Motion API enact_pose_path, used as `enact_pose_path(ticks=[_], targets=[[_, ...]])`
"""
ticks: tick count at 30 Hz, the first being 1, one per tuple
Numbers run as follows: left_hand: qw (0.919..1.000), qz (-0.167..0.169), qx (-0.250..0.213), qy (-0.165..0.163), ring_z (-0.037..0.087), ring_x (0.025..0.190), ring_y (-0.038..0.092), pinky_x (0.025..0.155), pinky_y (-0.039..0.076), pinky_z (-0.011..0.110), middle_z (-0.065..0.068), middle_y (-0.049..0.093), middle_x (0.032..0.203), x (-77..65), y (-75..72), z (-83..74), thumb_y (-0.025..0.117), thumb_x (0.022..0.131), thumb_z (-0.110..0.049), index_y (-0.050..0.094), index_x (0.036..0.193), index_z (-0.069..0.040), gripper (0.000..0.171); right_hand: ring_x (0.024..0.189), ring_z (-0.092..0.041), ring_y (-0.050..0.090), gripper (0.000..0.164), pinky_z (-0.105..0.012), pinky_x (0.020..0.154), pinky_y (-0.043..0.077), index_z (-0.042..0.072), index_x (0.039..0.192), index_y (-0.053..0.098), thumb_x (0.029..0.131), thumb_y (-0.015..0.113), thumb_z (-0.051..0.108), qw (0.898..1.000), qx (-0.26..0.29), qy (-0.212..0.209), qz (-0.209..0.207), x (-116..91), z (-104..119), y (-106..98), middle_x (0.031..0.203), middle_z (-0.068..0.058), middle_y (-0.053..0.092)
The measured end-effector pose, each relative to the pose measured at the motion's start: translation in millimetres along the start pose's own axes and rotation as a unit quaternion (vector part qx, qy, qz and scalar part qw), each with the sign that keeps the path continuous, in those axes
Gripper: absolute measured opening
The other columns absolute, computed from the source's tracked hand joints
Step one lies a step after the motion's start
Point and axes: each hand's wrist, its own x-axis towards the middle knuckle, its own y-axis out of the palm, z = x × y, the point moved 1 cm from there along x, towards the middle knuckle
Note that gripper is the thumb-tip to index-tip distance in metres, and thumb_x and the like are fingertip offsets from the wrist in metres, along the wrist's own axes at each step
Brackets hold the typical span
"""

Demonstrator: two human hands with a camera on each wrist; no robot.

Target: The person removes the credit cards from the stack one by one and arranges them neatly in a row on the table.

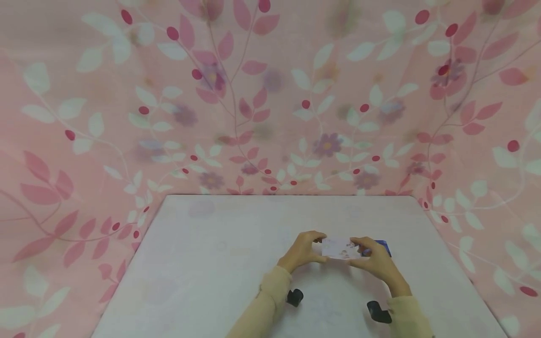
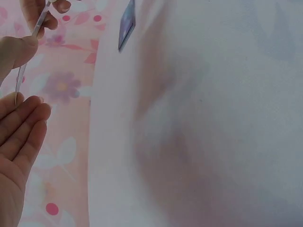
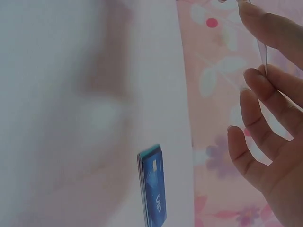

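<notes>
A thin, pale rectangular card [image 1: 336,249] is held up above the table between both hands, long side across. My left hand [image 1: 302,251] pinches its left end, thumb on the lower edge and fingers on the upper. At the other end my right hand [image 1: 376,257] grips it the same way. Edge-on in the left wrist view, the card [image 2: 21,78] shows as a slim strip. Behind the right hand lies a stack of blue cards [image 1: 383,246] on the table. Its top card, marked VIP, shows in the right wrist view as the blue stack [image 3: 154,187].
The white table [image 1: 211,263] reaches back to a pink floral cloth [image 1: 270,117], which also hangs along both sides. Black wrist cameras [image 1: 295,297] jut inward from the beige sleeves. Soft shadows of the hands fall on the tabletop.
</notes>
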Motion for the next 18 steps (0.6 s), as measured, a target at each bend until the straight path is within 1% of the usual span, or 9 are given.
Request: enact_pose_path(ticks=[4, 7, 9, 13, 17, 18], targets=[[0.9995, -0.005, -0.028, -0.011, 0.018, 0.091, 0.063, 0.083, 0.047, 0.018, 0.014, 0.068, 0.104, -5.6, -7.5, -0.2, 0.085, 0.065, -0.013, 0.063, 0.111, 0.005, 0.054, 0.079, -0.02, 0.056, 0.058, -0.036, 0.067, 0.05, -0.002, 0.114, 0.063, 0.063, 0.086, 0.013, 1.0, -0.004, -0.009, -0.009, 0.4, 4.9, 6.4, 0.101, -0.01, 0.065], [0.9986, -0.003, -0.046, -0.026, 0.022, 0.092, 0.063, 0.084, 0.048, 0.021, 0.015, 0.067, 0.106, -10.9, -13.9, 1.1, 0.084, 0.065, -0.011, 0.063, 0.112, 0.006, 0.054, 0.079, -0.02, 0.056, 0.058, -0.032, 0.067, 0.048, -0.001, 0.113, 0.064, 0.062, 0.087, 0.014, 1.0, -0.012, -0.014, -0.016, 2.0, 10.5, 12.9, 0.1, -0.008, 0.065], [0.9982, -0.004, -0.049, -0.034, 0.022, 0.093, 0.064, 0.084, 0.048, 0.021, 0.016, 0.067, 0.106, -14.9, -18.1, 2.3, 0.084, 0.064, -0.009, 0.062, 0.112, 0.006, 0.055, 0.079, -0.021, 0.056, 0.057, -0.031, 0.067, 0.047, 0.0, 0.112, 0.065, 0.061, 0.087, 0.014, 0.999, -0.018, -0.021, -0.023, 3.0, 14.6, 18.1, 0.1, -0.006, 0.065], [0.9965, -0.01, -0.059, -0.058, 0.022, 0.094, 0.063, 0.084, 0.048, 0.022, 0.015, 0.067, 0.107, -24.6, -26.8, 4.8, 0.084, 0.063, -0.006, 0.062, 0.114, 0.006, 0.057, 0.079, -0.023, 0.057, 0.057, -0.033, 0.068, 0.049, 0.001, 0.11, 0.065, 0.059, 0.087, 0.011, 0.999, -0.012, -0.037, -0.037, 4.7, 22.5, 29.6, 0.098, -0.006, 0.065], [0.9943, -0.02, -0.073, -0.074, 0.023, 0.096, 0.062, 0.086, 0.048, 0.025, 0.014, 0.066, 0.109, -34.6, -34.5, 7.7, 0.084, 0.062, -0.004, 0.061, 0.115, 0.004, 0.058, 0.08, -0.024, 0.057, 0.057, -0.035, 0.069, 0.049, 0.002, 0.111, 0.065, 0.059, 0.088, 0.011, 0.999, 0.002, -0.028, -0.042, 5.8, 29.8, 40.0, 0.098, -0.006, 0.065], [0.9939, -0.024, -0.078, -0.074, 0.024, 0.097, 0.062, 0.087, 0.049, 0.026, 0.016, 0.066, 0.109, -37.0, -36.3, 8.4, 0.083, 0.062, -0.002, 0.061, 0.115, 0.005, 0.057, 0.081, -0.024, 0.056, 0.057, -0.036, 0.07, 0.049, 0.003, 0.111, 0.065, 0.059, 0.088, 0.011, 0.999, 0.007, -0.026, -0.041, 6.2, 31.8, 42.3, 0.098, -0.006, 0.065]])
